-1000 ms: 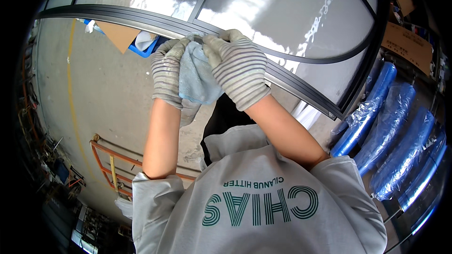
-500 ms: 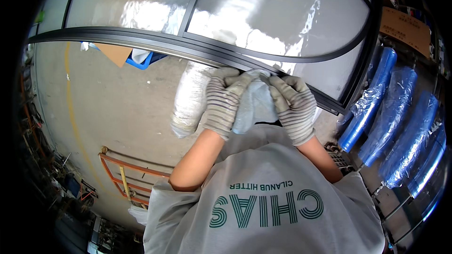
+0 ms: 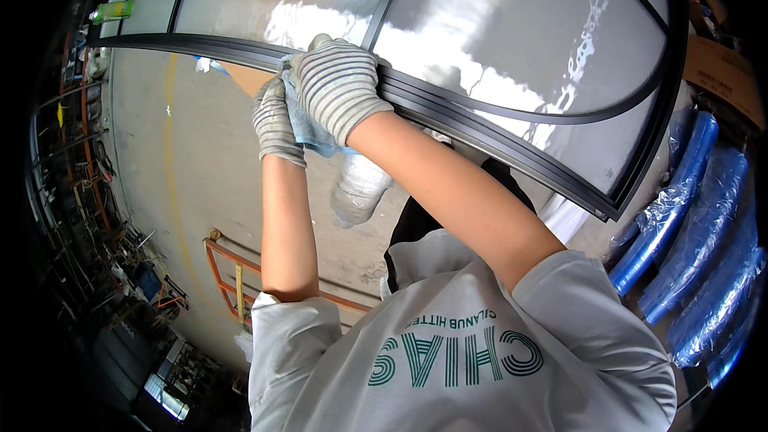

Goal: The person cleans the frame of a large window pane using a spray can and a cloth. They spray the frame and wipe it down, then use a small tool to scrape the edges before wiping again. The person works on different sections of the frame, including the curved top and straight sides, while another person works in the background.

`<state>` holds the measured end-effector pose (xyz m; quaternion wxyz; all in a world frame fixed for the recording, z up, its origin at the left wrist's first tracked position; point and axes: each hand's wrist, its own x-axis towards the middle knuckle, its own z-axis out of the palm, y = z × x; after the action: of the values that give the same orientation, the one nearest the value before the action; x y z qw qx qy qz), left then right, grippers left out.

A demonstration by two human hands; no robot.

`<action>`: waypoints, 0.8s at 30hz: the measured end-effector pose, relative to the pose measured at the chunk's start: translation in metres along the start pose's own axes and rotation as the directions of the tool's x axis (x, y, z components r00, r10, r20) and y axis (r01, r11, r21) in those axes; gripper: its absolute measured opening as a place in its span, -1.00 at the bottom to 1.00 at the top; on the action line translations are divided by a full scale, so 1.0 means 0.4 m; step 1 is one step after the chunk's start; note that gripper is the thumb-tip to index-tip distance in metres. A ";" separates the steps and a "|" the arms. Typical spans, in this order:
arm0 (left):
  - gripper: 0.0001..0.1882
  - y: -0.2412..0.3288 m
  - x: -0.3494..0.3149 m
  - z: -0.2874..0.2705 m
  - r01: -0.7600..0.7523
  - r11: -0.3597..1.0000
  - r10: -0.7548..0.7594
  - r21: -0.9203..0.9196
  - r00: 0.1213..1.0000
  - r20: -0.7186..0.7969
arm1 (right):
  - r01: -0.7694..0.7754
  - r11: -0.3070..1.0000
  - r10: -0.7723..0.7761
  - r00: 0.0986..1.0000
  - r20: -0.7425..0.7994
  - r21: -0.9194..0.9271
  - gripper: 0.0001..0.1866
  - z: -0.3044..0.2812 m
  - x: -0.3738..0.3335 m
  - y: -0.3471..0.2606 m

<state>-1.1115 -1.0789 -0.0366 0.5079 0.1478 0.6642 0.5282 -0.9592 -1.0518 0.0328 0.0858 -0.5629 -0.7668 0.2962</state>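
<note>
A large glazed panel (image 3: 480,40) with dark frame bars lies in front of me, its black frame edge (image 3: 448,112) running across the view. Both my hands wear striped knit gloves. My right hand (image 3: 340,84) is curled over the frame edge, pressing a light-blue cloth (image 3: 302,120) that hangs down beneath it. On the near side of the frame, my left hand (image 3: 276,116) grips the left side of the same cloth. The fingertips of both hands are partly hidden by the cloth and frame.
Rolls in blue plastic film (image 3: 680,200) stand at the right, below a cardboard box (image 3: 724,76). A clear-wrapped bundle (image 3: 360,188) lies under the frame. An orange metal rack (image 3: 220,272) is on the floor at lower left. A green can (image 3: 112,11) rests on the panel's far left.
Both hands and the cloth have moved left along the frame edge. My right arm now reaches across my body, and the right hand lies over the frame.
</note>
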 end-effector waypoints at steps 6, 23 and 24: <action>-0.63 0.012 -0.361 0.123 -0.062 0.997 0.076 -0.052 0.945 0.318 | 0.190 0.867 0.007 0.920 -0.392 0.460 -0.77 -0.017 -0.227 0.159; -0.74 -0.391 -1.048 0.717 0.070 0.953 -0.259 0.294 0.687 0.678 | -0.018 0.875 0.342 0.730 -0.591 0.483 -0.77 -0.336 -1.076 0.810; -0.75 -0.419 -1.084 0.772 0.051 0.943 -0.273 0.330 0.689 0.671 | -0.057 0.874 0.367 0.729 -0.577 0.483 -0.79 -0.341 -1.111 0.868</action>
<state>-0.6071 -1.2930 0.0681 0.7418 0.3509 0.4973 0.2817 -0.4575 -1.3429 0.0418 0.4349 -0.6826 -0.5306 0.2517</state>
